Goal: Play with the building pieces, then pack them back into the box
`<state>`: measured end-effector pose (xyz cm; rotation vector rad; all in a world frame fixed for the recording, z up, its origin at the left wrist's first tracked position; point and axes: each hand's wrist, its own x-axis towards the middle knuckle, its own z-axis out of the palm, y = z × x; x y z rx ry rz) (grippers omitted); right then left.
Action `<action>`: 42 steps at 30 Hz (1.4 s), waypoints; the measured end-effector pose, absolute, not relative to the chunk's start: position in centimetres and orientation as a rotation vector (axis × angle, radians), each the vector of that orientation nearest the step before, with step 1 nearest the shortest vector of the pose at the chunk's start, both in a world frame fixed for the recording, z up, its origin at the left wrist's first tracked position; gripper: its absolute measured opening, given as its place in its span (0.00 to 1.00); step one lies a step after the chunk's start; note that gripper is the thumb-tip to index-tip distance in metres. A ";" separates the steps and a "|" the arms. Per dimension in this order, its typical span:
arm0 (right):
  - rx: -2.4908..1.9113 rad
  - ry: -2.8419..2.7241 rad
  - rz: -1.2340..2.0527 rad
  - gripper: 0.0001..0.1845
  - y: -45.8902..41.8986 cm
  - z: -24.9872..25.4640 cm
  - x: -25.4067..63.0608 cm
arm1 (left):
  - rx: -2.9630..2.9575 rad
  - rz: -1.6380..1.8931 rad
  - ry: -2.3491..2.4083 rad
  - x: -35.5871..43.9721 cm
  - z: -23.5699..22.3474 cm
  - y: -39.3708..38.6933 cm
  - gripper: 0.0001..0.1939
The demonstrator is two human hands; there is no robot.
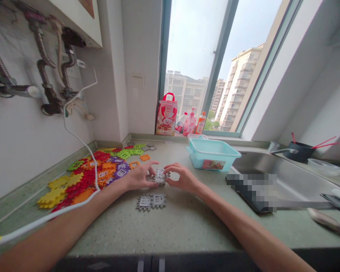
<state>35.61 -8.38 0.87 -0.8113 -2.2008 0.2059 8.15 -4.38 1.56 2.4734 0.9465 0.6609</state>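
Head view: grey piece (159, 176), on or just above surface (175, 234), pinched at opposite edges in narrow grip of left hand (141, 176) and right hand (184, 178), probably for steadiness; nearer, joined grey pair (150, 202) laid flat; leftward, coloured pile (98, 170), likely for reach; rightward, blue tub (212, 149).

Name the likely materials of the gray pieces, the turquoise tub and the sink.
Gray pieces: probably matte plastic, judging by molded-looking notches and grids. Turquoise tub: likely smooth plastic, its walls evenly colored. Sink: apparently stainless steel, satin, with soft metallic sheen.
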 end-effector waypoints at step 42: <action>-1.026 -2.215 -0.519 0.17 -8.7 4.6 39.5 | 2.674 0.632 0.800 7.3 2.0 -4.3 0.40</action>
